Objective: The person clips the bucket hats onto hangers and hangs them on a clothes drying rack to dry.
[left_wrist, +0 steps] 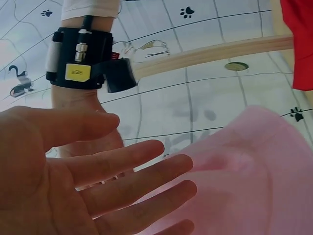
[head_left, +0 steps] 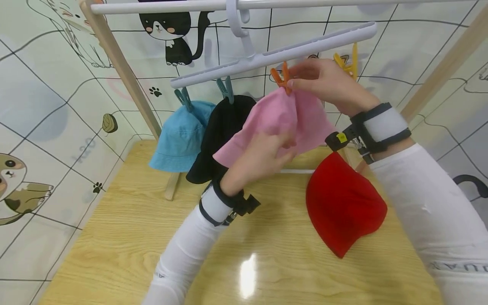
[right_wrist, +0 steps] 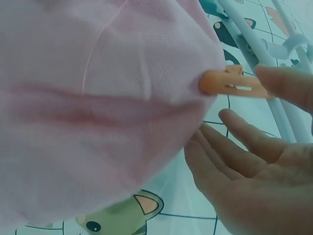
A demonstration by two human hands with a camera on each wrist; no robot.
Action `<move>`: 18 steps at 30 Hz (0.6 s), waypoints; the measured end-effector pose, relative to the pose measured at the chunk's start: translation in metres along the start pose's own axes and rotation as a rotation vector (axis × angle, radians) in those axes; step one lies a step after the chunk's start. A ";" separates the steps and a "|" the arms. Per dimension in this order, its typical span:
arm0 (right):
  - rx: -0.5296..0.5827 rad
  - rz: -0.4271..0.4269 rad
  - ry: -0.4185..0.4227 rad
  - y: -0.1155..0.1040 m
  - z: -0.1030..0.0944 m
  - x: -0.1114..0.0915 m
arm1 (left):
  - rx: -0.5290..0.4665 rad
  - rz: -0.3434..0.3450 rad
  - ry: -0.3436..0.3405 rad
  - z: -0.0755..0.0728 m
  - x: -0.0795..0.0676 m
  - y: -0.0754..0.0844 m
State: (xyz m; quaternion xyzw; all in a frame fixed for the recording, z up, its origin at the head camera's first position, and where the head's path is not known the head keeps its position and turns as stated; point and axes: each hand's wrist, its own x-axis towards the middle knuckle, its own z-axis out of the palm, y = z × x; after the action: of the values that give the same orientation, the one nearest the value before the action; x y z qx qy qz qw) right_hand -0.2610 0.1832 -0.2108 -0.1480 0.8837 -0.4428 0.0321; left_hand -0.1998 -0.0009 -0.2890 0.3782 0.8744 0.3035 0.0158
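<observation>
A pink bucket hat [head_left: 272, 112] hangs brim-down just below a white plastic hanger [head_left: 305, 49], its crown meeting the tip of an orange clip [head_left: 285, 79]. The right hand [head_left: 324, 82] is up at the clip, its fingers loose and apart in the right wrist view rather than wrapped round anything; the thumb lies against or just beside the clip's handle end, and whether it presses there cannot be told. The left hand [head_left: 264, 154] is also released, fingers extended and slightly spread in front of the hat's lower part; whether they touch the cloth is unclear. To the left of the pink hat, a black bucket hat [head_left: 219, 131] and then a light blue bucket hat [head_left: 179, 140] hang close together beneath two teal clips [head_left: 225, 90]. Near the hanger's raised right end is a yellow clip [head_left: 354, 63]. The hanger tilts, lower on the left, and hooks over a white rod [head_left: 171, 6] between wooden posts [head_left: 122, 70]. Below and to the right, a red hat [head_left: 343, 203] rests on a glossy wood-grain table [head_left: 126, 254]. The person wears white sleeves [head_left: 183, 262] and a strapped camera band [head_left: 383, 127] on each wrist. Behind, a white wall [head_left: 23, 106] carries black lines, paw prints and cartoon cats.
</observation>
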 end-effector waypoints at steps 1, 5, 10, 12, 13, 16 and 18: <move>0.000 -0.007 0.000 0.001 -0.001 -0.001 | -0.005 0.000 0.002 0.003 -0.001 -0.001; -0.011 -0.022 -0.001 0.006 -0.002 -0.007 | -0.009 -0.008 -0.004 0.016 -0.005 -0.008; -0.024 -0.027 -0.005 0.012 0.000 -0.016 | 0.027 -0.052 -0.051 0.040 -0.006 -0.012; -0.005 -0.035 0.023 0.014 0.000 -0.020 | 0.027 -0.086 -0.090 0.051 -0.004 -0.011; 0.011 -0.041 0.045 0.015 0.000 -0.022 | 0.032 -0.099 -0.109 0.057 -0.002 -0.011; 0.064 -0.052 0.117 0.018 -0.001 -0.027 | 0.037 -0.124 -0.175 0.077 0.004 -0.011; 0.096 -0.052 0.141 0.019 -0.001 -0.029 | 0.044 -0.135 -0.216 0.090 0.006 -0.011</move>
State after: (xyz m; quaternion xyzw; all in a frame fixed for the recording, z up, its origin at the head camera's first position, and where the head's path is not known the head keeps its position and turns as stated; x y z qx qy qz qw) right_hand -0.2379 0.2038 -0.2275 -0.1378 0.8573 -0.4949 -0.0348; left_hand -0.1877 0.0438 -0.3674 0.3492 0.8976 0.2398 0.1222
